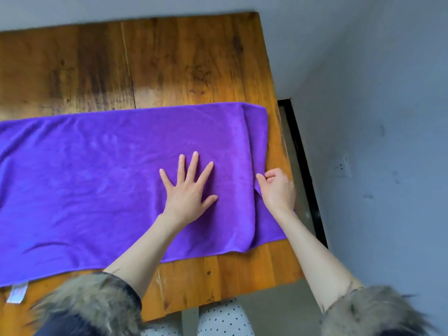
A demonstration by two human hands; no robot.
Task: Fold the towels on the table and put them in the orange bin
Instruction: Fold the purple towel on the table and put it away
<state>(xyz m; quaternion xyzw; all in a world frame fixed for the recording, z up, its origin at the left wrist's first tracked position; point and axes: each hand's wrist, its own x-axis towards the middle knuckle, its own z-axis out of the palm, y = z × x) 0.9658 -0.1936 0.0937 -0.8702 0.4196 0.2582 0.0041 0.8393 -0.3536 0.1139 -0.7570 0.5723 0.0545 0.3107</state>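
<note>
One purple towel (pixel 97 178) lies spread lengthwise across one wooden table (pixel 169 64), its right end near the table's right edge and its left part cut off by the frame's left border. Two bare hands are in view. The left hand (pixel 188 190) lies flat on the towel, palm down, all five fingers straight and splayed, pressing the cloth to the tabletop. The right hand (pixel 277 187) sits just beside it at the towel's right end, fingers curled, pinching a raised fold (pixel 253 166) of the fabric between thumb and fingertips; this fold runs as a ridge across the towel's width, from far edge to near edge. One white label (pixel 17 292) hangs at the towel's near edge, lower left; its print is too blurred to read. Two fur-trimmed sleeve cuffs (pixel 92 301) appear at the bottom, both partly cut off. Dotted fabric (pixel 223 318) shows below the table's near edge. One wall socket (pixel 340 167) is mounted on the grey wall at right. No orange bin appears within the frame
</note>
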